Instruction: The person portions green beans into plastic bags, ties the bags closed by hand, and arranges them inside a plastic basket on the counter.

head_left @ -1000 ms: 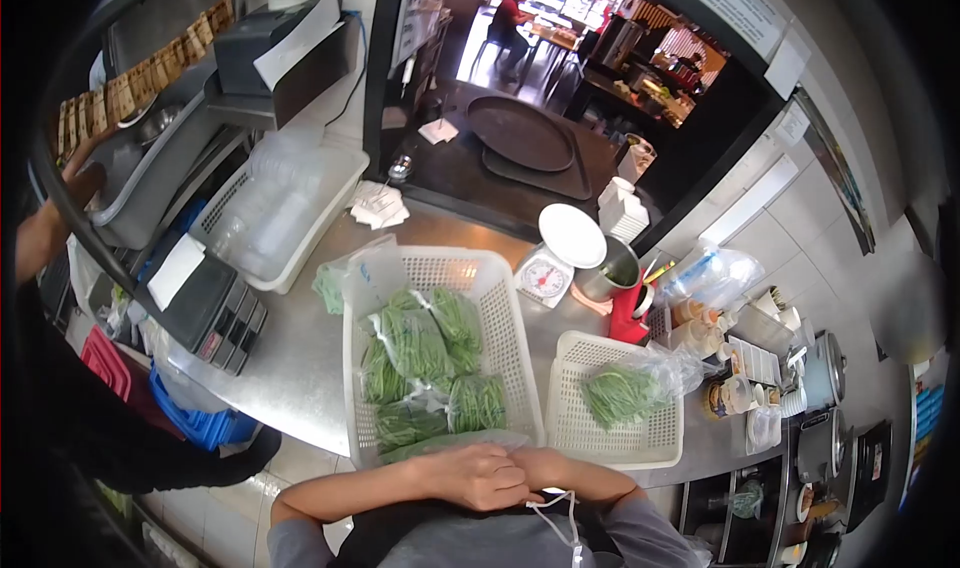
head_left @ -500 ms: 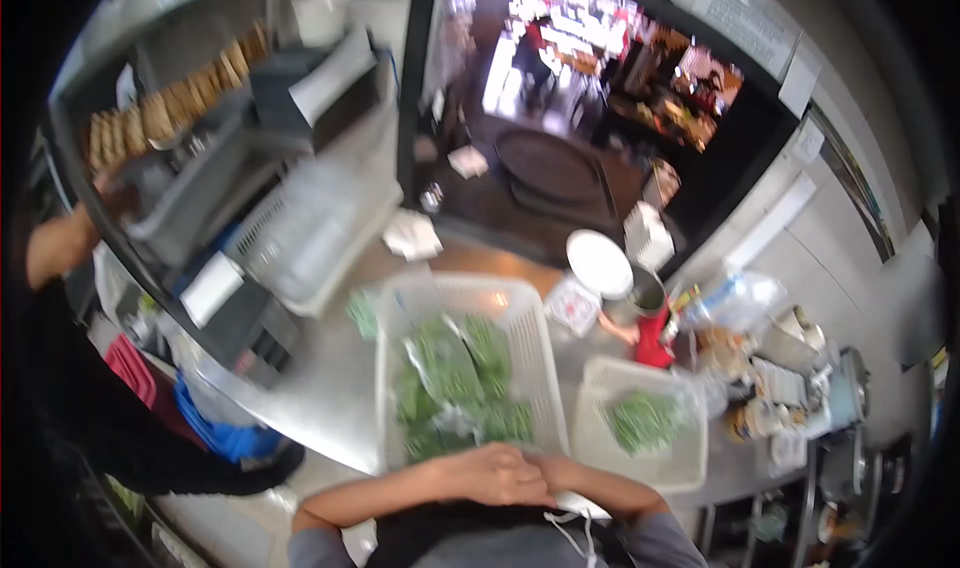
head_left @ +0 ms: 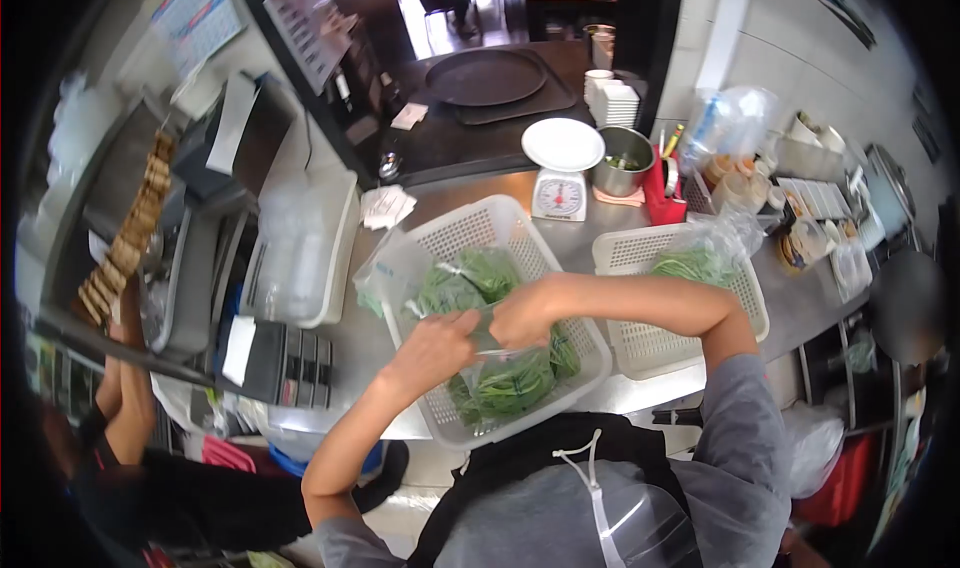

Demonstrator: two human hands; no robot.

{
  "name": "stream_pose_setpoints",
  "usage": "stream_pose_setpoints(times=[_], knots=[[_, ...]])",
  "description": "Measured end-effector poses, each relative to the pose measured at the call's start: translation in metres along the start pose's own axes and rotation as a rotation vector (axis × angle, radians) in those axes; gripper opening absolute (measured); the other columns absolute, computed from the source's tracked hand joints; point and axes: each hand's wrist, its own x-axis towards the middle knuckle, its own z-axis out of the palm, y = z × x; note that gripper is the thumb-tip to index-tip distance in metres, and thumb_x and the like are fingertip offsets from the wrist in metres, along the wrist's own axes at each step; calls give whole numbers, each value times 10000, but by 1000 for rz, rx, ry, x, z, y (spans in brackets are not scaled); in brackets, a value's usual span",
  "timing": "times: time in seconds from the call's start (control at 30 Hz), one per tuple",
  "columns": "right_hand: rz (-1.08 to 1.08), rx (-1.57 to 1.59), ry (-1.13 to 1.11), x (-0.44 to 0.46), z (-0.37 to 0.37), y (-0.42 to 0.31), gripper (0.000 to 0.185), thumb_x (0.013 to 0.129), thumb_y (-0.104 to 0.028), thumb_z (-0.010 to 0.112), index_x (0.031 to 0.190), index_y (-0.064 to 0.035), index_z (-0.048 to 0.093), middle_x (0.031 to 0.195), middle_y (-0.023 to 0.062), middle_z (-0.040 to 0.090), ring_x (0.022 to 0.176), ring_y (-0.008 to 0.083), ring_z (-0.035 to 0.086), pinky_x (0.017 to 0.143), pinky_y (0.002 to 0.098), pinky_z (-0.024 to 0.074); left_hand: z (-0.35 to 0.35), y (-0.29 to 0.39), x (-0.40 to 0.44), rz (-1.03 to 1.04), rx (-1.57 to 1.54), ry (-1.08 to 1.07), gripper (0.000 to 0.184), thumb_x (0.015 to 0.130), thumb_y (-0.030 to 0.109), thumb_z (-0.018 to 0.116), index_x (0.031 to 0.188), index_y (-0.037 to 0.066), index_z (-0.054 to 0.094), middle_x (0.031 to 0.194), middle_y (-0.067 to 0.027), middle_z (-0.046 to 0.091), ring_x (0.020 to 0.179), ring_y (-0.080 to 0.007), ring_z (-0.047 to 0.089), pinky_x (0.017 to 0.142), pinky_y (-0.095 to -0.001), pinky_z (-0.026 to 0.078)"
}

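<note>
A large white perforated basket (head_left: 590, 353) on the steel counter holds several clear bags of green vegetables (head_left: 510, 383). Over its middle, my left hand (head_left: 440, 348) is closed on the clear plastic of a bag. Close beside it, my right hand (head_left: 522, 318) has its fingers curled round the same plastic, which stretches between the two hands. To the right, a smaller white basket (head_left: 640, 353) with a bag of greens (head_left: 697, 265) lies partly under my right forearm.
A kitchen scale with a white plate (head_left: 560, 196), a metal pot (head_left: 622, 163) and a red holder (head_left: 662, 193) stand behind the baskets. Plastic containers fill a tray (head_left: 335, 268) at left. A co-worker's arm (head_left: 130, 398) reaches up at far left.
My hands have moved from the basket's front edge, where they were together, to over its middle, and now grip plastic. The view has turned. The co-worker's arm remains at the left.
</note>
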Motion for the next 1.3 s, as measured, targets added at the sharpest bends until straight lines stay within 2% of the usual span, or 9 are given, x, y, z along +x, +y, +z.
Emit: stream_pose_setpoints(times=[0.1, 0.2, 0.3, 0.43, 0.53, 0.7, 1.03, 1.17, 1.3], knots=[[-67, 383, 134, -11, -6, 25, 352, 932, -292, 432, 884, 2, 621, 641, 62, 646, 619, 215, 615, 645, 361, 484, -4, -15, -7, 18, -34, 177, 251, 731, 279, 681, 644, 51, 622, 1061, -64, 513, 818, -235, 561, 626, -358, 456], [-224, 443, 398, -21, -7, 52, 339, 919, -298, 476, 939, 4, 629, 716, 65, 653, 685, 155, 611, 680, 325, 485, 19, -32, -13, -89, -254, 353, 168, 772, 200, 659, 688, 54, 650, 941, -59, 563, 722, -201, 567, 586, -306, 451], [-333, 688, 953, -16, 14, 90, 382, 852, -335, 599, 1047, -7, 610, 806, 72, 641, 786, 121, 589, 703, 294, 470, 50, -53, -31, -476, -745, 148, 212, 848, 175, 606, 705, 23, 645, 762, -47, 602, 671, -140, 569, 606, -253, 440], [-187, 904, 794, 25, 65, 108, 629, 706, -382, 750, 1189, -41, 536, 859, 74, 624, 800, 120, 562, 686, 258, 445, 92, -60, -34, -581, -1149, 439, 277, 892, 184, 565, 691, 6, 635, 678, -34, 621, 648, -82, 557, 613, -235, 434], [-145, 971, 706, 58, 76, 88, 519, 752, -368, 712, 1136, -44, 583, 810, 32, 608, 730, 107, 533, 649, 254, 426, 97, -62, -26, -658, -1301, 472, 260, 894, 186, 567, 710, 16, 637, 724, -26, 637, 658, -72, 554, 616, -230, 434], [-237, 1186, 1051, 101, 59, 64, 308, 851, -321, 604, 940, -28, 643, 715, -3, 550, 661, 97, 472, 585, 278, 394, 110, -60, -10, -625, -1649, 661, 157, 875, 171, 593, 810, 34, 633, 776, -11, 634, 717, -76, 560, 684, -207, 432], [-409, 752, 1536, 45, 19, 48, 287, 857, -324, 582, 1044, -114, 640, 893, 28, 626, 857, 157, 537, 679, 308, 429, 40, -42, -17, -497, -681, 583, 37, 755, 50, 662, 776, 24, 646, 1009, -82, 542, 880, -201, 517, 740, -303, 434], [-250, 148, 1123, -5, 9, 35, 224, 812, -283, 616, 962, -121, 654, 891, 16, 639, 912, 209, 531, 731, 348, 417, 12, -28, -16, -284, -377, 496, 46, 769, 61, 639, 798, 26, 630, 893, -84, 598, 819, -238, 545, 709, -326, 442], [-35, 83, 657, -25, 7, 13, 168, 776, -242, 625, 821, -84, 658, 788, 64, 641, 840, 232, 560, 779, 370, 393, 5, -18, -22, -205, -377, 290, 74, 764, 44, 617, 828, 23, 588, 908, -95, 614, 841, -259, 572, 700, -350, 448]])
